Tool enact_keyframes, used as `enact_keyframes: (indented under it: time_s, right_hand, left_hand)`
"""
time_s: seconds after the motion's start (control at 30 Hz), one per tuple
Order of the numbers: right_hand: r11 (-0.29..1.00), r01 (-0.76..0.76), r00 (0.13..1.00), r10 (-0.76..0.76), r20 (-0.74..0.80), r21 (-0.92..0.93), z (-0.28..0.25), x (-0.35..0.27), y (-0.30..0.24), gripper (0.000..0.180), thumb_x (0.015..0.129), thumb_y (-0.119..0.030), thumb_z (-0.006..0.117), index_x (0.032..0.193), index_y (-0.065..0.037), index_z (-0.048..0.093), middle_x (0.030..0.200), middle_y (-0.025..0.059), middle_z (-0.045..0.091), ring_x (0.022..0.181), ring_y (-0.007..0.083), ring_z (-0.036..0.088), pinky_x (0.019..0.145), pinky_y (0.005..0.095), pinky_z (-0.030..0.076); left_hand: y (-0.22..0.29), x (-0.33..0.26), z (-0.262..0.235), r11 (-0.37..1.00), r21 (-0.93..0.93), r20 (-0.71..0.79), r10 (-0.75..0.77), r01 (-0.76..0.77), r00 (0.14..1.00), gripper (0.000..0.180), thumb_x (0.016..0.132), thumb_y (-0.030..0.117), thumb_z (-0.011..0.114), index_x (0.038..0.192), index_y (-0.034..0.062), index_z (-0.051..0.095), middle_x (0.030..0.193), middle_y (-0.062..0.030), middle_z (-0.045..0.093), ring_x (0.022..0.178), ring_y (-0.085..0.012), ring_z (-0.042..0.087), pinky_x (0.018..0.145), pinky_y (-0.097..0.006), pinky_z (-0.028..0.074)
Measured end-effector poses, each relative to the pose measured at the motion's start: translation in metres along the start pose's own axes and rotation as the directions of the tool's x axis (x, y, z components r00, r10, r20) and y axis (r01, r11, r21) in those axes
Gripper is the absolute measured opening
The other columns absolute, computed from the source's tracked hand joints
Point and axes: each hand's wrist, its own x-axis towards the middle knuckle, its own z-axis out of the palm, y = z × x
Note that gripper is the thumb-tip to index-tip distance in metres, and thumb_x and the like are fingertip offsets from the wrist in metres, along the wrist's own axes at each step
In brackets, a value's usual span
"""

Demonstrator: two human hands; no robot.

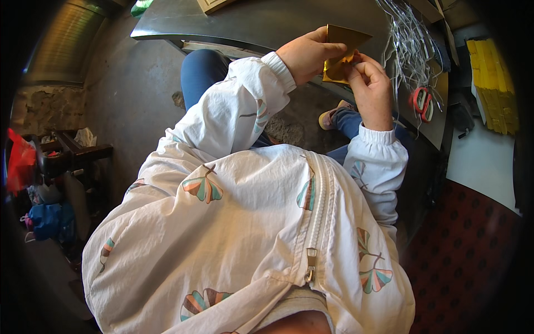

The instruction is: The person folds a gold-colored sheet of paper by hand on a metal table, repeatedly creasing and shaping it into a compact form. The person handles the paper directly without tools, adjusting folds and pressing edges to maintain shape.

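Gold card (344, 40) pinched between both grips above dark surface (267, 22): left hand (308, 54) clasps left edge, right hand (370, 83) fingers lower corner.

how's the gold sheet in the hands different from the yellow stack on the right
The gold sheet is one shiny piece, held by both hands; the yellow stack is many matte sheets lying untouched. The gold sheet is being bent; the stack lies flat. Both look like paper.

head cam | looks down, close | torso, table (250, 22)
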Motion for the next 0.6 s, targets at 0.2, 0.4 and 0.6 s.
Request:
enact_keyframes:
  time_s: [0.2,0.4,0.6]
  right_hand:
    - [0.986,-0.164,0.984,0.166,-0.07,0.044,-0.001,0.0,0.003,0.014,0.083,-0.009,0.076,0.077,0.002,0.069,0.109,0.0122,0.07,0.079,0.0145,0.068,0.066,0.0255,0.051]
    - [0.981,-0.179,0.981,0.183,-0.065,0.069,0.006,-0.003,0.012,0.015,0.082,-0.012,0.078,0.077,0.001,0.071,0.108,0.0136,0.07,0.095,0.0169,0.067,0.069,0.0278,0.051]
    - [0.923,-0.325,0.941,0.338,-0.031,0.207,0.001,-0.001,0.012,0.024,0.087,-0.021,0.077,0.096,-0.001,0.069,0.107,0.0095,0.069,0.092,0.012,0.066,0.066,0.0238,0.049]
  left_hand:
    - [-0.01,-0.011,0.006,0.994,-0.084,0.005,0.067,-0.067,0.998,0.04,0.103,0.018,0.053,0.138,-0.001,0.045,0.128,-0.0125,0.06,0.117,-0.0247,0.061,0.098,-0.038,0.053]
    - [-0.014,-0.033,0.009,0.984,-0.017,-0.027,-0.178,0.178,0.984,0.043,0.107,0.03,0.043,0.135,-0.0016,0.048,0.128,-0.0143,0.061,0.111,-0.0293,0.066,0.094,-0.042,0.056]
    - [-0.007,-0.03,0.0,0.98,-0.049,-0.021,-0.192,0.191,0.981,0.045,0.107,0.034,0.043,0.136,0.0008,0.048,0.126,-0.0141,0.063,0.111,-0.0298,0.066,0.094,-0.042,0.055]
